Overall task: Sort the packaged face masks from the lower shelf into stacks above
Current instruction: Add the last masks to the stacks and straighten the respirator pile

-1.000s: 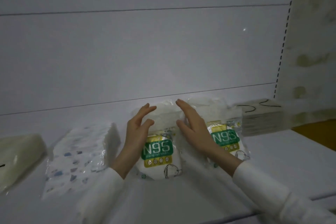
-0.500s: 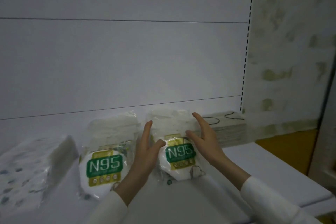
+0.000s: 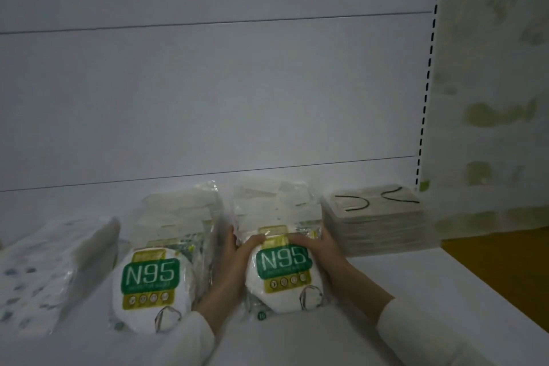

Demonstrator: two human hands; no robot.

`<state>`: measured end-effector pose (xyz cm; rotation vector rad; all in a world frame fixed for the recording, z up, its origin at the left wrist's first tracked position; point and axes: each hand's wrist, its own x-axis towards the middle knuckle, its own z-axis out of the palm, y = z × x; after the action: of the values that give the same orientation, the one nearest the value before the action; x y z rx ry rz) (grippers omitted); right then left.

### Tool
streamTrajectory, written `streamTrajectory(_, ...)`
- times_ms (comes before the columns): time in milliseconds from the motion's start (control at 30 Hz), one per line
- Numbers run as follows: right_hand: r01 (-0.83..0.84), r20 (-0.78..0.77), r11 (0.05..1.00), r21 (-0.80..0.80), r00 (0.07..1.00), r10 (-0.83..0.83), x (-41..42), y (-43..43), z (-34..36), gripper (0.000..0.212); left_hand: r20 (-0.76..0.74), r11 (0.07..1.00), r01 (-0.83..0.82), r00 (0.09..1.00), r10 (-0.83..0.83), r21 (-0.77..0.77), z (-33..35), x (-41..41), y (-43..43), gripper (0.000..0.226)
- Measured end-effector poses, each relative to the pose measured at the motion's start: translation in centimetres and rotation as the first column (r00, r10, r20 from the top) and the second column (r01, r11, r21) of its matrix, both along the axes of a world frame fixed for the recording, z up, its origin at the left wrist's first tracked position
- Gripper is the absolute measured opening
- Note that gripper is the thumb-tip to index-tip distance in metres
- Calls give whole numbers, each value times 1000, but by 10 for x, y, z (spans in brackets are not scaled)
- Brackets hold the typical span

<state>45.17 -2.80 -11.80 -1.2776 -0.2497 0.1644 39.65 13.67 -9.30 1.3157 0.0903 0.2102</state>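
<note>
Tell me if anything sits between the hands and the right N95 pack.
Nothing visible does: the left hand and the right hand grip the right N95 pack by its sides, thumbs on top.

white n95 packs (image 3: 283, 269) — green label, yellow trim; left packet (image 3: 44, 270) — white, blue-speckled.

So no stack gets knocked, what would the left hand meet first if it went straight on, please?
Likely the white back panel: the left hand, gripping the green-labelled N95 mask pack, points along the gap beside it; depth unclear.
</note>
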Motion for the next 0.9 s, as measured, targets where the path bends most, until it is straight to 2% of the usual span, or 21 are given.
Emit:
streamTrajectory(133,-21,0,999,25,1000,21,14,3,-3,97,-71,998,24,997,-28,-58,-2,9,-1,77)
streamTrajectory(200,-34,-1,999,22,999,34,18,6,-5,100,-86,996,14,996,-22,-86,-1,13,0,77)
streamTrajectory(267,-65,-2,997,31,998,65,20,9,-7,92,-103,992,22,994,-35,-126,1,15,1,80)
streamTrajectory(333,-89,-18,995,40,996,90,20,13,-8,91,-102,989,32,994,-47,-142,2,15,5,74)
streamTrajectory(433,-125,-25,991,36,992,126,19,22,-10,86,-95,987,30,994,-46,-160,3,15,13,40)
streamTrajectory(467,-124,-36,992,34,992,125,19,26,-11,85,-94,985,25,995,-42,-173,3,15,17,39)
streamTrajectory(567,-116,-53,993,34,992,118,18,38,-12,84,-85,981,7,996,-24,-194,2,12,28,58)
streamTrajectory(800,-108,-35,993,46,993,110,17,47,-13,82,-75,983,-29,997,15,-180,3,8,38,72)
streamTrajectory(900,-113,-14,992,58,993,114,16,44,-11,80,-110,987,-38,994,21,-155,2,8,37,61)
